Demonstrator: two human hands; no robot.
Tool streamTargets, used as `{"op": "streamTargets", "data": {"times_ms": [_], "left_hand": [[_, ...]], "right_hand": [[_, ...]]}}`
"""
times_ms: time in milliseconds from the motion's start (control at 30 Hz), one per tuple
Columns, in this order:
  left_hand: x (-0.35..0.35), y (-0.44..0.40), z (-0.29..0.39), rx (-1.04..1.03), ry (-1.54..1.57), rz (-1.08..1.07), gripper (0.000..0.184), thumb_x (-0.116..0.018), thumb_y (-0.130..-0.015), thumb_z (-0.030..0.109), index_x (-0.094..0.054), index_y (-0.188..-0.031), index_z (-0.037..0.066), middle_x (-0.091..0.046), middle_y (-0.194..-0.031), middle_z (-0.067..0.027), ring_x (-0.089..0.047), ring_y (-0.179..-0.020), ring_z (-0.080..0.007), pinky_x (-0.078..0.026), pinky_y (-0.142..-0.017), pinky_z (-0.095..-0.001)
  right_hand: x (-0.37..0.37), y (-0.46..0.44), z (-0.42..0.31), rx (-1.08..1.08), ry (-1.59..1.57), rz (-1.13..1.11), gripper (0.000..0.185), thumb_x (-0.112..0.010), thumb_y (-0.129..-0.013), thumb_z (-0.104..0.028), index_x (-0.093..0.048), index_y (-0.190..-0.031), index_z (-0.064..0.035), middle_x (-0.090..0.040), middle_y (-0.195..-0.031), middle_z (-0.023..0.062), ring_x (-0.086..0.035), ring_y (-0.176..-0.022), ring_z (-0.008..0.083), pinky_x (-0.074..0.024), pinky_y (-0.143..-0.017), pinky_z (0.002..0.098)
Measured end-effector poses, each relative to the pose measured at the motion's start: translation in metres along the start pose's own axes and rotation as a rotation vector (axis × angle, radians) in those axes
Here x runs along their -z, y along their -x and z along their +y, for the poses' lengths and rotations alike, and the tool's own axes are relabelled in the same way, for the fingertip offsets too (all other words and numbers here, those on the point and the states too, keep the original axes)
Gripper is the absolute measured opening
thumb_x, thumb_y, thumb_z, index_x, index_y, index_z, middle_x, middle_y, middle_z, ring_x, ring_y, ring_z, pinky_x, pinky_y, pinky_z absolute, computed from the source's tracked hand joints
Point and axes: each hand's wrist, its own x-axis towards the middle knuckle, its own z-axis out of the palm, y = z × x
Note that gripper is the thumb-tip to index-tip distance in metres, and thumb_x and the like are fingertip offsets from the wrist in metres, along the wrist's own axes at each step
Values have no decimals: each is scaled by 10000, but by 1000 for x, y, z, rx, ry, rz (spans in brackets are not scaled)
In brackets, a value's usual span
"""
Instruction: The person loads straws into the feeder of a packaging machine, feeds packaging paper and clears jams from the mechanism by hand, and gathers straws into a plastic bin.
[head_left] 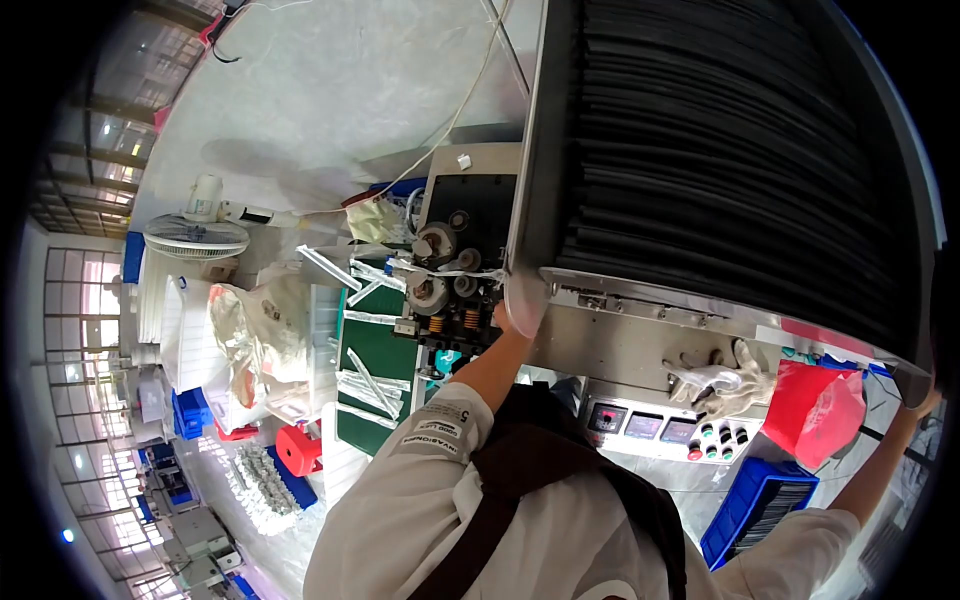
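Note:
A large metal tray (535,150) packed with long black strips fills the upper right. At its lower left corner is my left hand (520,308), beside the machine's rollers (432,290); a blurred pale patch covers part of it, and its grip is unclear. My right hand (920,400) is at the tray's lower right corner, near the picture's dark edge, its fingers mostly hidden. A thin white strip (450,270) runs across the rollers. White and grey gloves (740,380) lie on the machine's metal top, below the tray.
Below the gloves is a control panel (665,430) with displays and buttons. A red bag (815,410) and blue crate (755,510) are at the right. Leftward are a green surface (375,345) with white strips, a fan (197,237), a red stool (298,450) and white bins.

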Motion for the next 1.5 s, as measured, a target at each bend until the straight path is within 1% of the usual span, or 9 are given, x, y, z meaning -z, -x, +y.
{"op": "streamTargets", "data": {"times_ms": [133,300,433,500,600,700,800,1300,1500], "left_hand": [[21,42,51,266,135,-5,90,-547,-785,75,-579,-790,-9,-579,-773,-112,-525,-608,-136,-404,-482,-307],[4,7,4,40,184,10,166,-574,-776,95,-579,-912,0,-584,-806,-95,-535,-636,-139,-444,-516,-286],[5,-6,-12,165,459,-191,218,-561,-787,118,-567,-979,16,-591,-800,-75,-537,-633,-139,-448,-528,-254],[19,9,7,303,569,-284,143,-527,-809,166,-579,-839,36,-573,-703,-53,-506,-575,-123,-404,-476,-243],[36,-19,-33,315,349,-846,222,-428,-820,199,-491,-1004,93,-527,-954,-53,-522,-821,-169,-440,-678,-305],[65,39,-12,121,-23,-855,166,-539,-804,210,-557,-921,93,-594,-851,-18,-562,-772,-121,-436,-625,-247],[99,64,-19,-31,-270,-949,213,-547,-806,195,-555,-972,61,-608,-851,-46,-574,-754,-120,-440,-632,-236],[129,86,1,-547,-645,-1040,202,-569,-772,148,-579,-924,16,-616,-788,-65,-576,-730,-116,-442,-678,-239],[139,91,-5,-600,-641,-950,213,-573,-773,207,-587,-899,36,-612,-803,-85,-584,-745,-171,-447,-687,-271]], "right_hand": [[68,2,-27,-71,-155,-48,396,-259,-851,-344,-381,-1218,-261,-169,-1343,160,-4,-1140,582,-249,-859,675],[94,1,-39,233,267,-329,489,-304,-785,-406,-412,-1209,-187,-301,-1299,-97,-42,-1177,527,-71,-822,765],[41,11,-24,229,151,-90,495,-276,-795,-418,-387,-1227,-203,-252,-1331,-65,-47,-1195,499,-67,-846,751],[4,22,-22,173,-483,307,531,-454,-729,-464,-461,-1133,-119,-433,-1136,75,-364,-992,373,-308,-780,499],[44,120,-71,-116,-806,-117,409,-483,-735,-321,-474,-1076,-96,-493,-930,117,-453,-830,339,-358,-675,445],[87,291,-129,-23,-831,-356,300,-512,-740,-179,-487,-1019,-73,-553,-725,159,-542,-668,305,-408,-571,390],[167,376,-163,-482,-1190,-1111,212,-623,-679,-170,-576,-872,-95,-586,-801,104,-573,-729,282,-446,-633,384],[107,415,-168,-3,-1198,-1086,128,-448,-725,-84,-537,-815,-66,-552,-710,111,-561,-691,270,-439,-595,334],[65,449,-180,96,-1333,-1069,472,-620,-483,10,-551,-932,-116,-593,-746,106,-572,-680,279,-449,-583,386]]}}
